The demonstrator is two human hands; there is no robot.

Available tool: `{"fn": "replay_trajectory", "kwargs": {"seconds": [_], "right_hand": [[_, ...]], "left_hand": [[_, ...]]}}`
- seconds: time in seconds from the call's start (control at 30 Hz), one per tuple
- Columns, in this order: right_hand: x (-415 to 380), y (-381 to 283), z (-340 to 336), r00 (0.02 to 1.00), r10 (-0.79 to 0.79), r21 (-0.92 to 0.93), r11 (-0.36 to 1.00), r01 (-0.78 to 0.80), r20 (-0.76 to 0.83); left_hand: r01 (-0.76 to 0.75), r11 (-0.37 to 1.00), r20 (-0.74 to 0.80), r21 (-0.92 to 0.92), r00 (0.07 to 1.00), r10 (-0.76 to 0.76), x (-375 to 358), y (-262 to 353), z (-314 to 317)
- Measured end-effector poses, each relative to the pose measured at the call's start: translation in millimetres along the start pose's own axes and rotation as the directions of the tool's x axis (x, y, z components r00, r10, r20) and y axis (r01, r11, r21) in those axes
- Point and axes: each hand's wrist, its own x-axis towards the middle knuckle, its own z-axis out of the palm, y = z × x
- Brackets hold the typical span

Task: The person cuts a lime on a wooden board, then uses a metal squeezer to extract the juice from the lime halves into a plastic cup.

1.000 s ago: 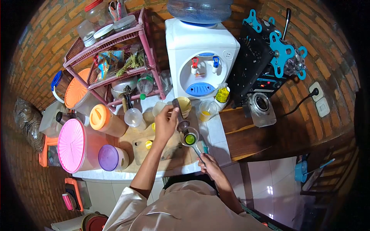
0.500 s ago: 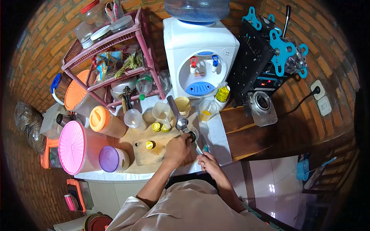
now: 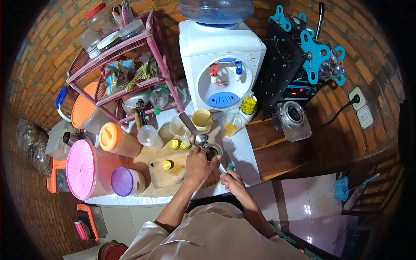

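A metal citrus squeezer lies unfolded, its dark-gripped handle (image 3: pixel 188 122) pointing up and left and its rounded press (image 3: pixel 200 139) shiny beside the hinge. My right hand (image 3: pixel 234 182) is closed around the other handle (image 3: pixel 222 168), at the near right. At the squeezer's bowl, my left hand (image 3: pixel 198 166) has its fingertips and thumb on a dark green piece (image 3: pixel 212 153), which looks like a citrus half partly hidden by the fingers. A clear cup rim shows around it. One cut citrus half (image 3: pixel 167 164) sits on the cutting board (image 3: pixel 161 178); two more citrus pieces (image 3: pixel 174 144) lie behind.
Plastic cups and a measuring jug (image 3: pixel 178 126) stand behind the board. A clear cup with yellow liquid (image 3: pixel 230 128) is at the right. Lidded tubs (image 3: pixel 81 169) line the left. A water dispenser (image 3: pixel 221 47), pink rack (image 3: pixel 161 65) and cup sealing machine (image 3: pixel 288 65) stand at the back.
My left fingers have shifted slightly left and spread a little, showing more of the green piece and the cup rim. My right hand keeps its hold. The whole view has shifted slightly.
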Motion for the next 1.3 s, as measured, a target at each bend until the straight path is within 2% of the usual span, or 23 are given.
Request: {"fn": "replay_trajectory", "kwargs": {"seconds": [0.13,0.23,0.33,0.4,0.53,0.6,0.7,0.73,0.8,0.93,1.0,1.03,1.1,1.13,1.17,1.2,1.23,1.27,1.3], "right_hand": [[4,2,-4,1.0,-0.001,-0.025,1.0,0.002,0.016],[3,0,-4,1.0,0.02,-0.015,1.0,-0.019,0.006],[5,2,-2,1.0,0.008,-0.02,1.0,-0.008,-0.024],[5,1,-2,1.0,0.001,-0.013,1.0,-0.002,-0.016],[5,1,-4,1.0,0.018,0.013,1.0,-0.018,0.011],[5,2,-4,1.0,0.017,0.013,1.0,-0.017,-0.004],[4,2,-1,1.0,0.017,0.009,1.0,-0.017,-0.025],[4,1,0,0.999,0.018,0.003,1.0,-0.017,-0.032],[4,1,-1,1.0,0.01,0.014,1.0,-0.009,-0.019],[2,-1,-1,1.0,0.011,0.004,1.0,-0.011,0.003],[2,-2,0,1.0,0.01,-0.002,1.0,-0.01,0.002],[2,-2,0,1.0,0.014,-0.009,1.0,-0.014,0.006],[0,-3,0,1.0,0.001,-0.056,0.998,0.0,0.017],[-1,-4,1,0.999,-0.014,-0.105,0.994,0.017,0.031],[-2,-5,3,0.999,-0.014,-0.11,0.994,0.018,0.036],[-4,-5,6,1.0,-0.01,-0.09,0.996,0.011,0.014],[-4,-7,8,1.0,-0.01,-0.068,0.998,0.009,-0.009],[-2,-9,7,1.0,-0.017,-0.069,0.998,0.016,-0.011],[-1,-8,5,1.0,0.015,-0.027,1.0,-0.014,0.02]], "left_hand": [[-0.025,1.0,0.037,0.008,0.999,0.025,4,-10,3],[-0.067,0.997,-0.008,-0.033,0.998,0.067,6,-14,5],[-0.096,0.995,-0.07,0.028,0.993,0.098,6,-13,10],[-0.012,0.999,-0.121,0.044,0.992,0.017,6,-18,19],[-0.001,1.0,-0.138,-0.001,0.99,0.001,7,-20,19],[0.035,0.989,-0.213,-0.146,0.975,-0.066,7,-20,15],[0.104,0.97,-0.156,-0.22,0.978,-0.14,5,-20,13],[0.103,0.97,-0.157,-0.219,0.978,-0.139,4,-22,15],[-0.006,0.986,-0.227,-0.165,0.973,-0.032,1,-24,18],[0.034,0.972,-0.214,-0.233,0.973,-0.086,-4,-15,5],[0.083,0.951,-0.456,-0.298,0.863,-0.218,-1,-8,-7],[0.082,0.951,-0.453,-0.298,0.865,-0.216,5,-6,-14],[-0.09,0.887,-0.527,-0.453,0.83,-0.185,23,-5,-28],[-0.086,0.888,-0.528,-0.452,0.828,-0.189,32,-11,-30],[-0.109,0.661,-0.342,-0.742,0.91,-0.234,43,-20,-28],[-0.07,0.349,-0.147,-0.935,0.969,-0.198,49,-26,-27],[-0.053,0.415,-0.128,-0.908,0.98,-0.155,51,-30,-25],[-0.059,0.414,-0.132,-0.908,0.98,-0.149,47,-32,-22],[-0.037,0.494,-0.087,-0.869,0.993,-0.079,38,-23,-29]]}}
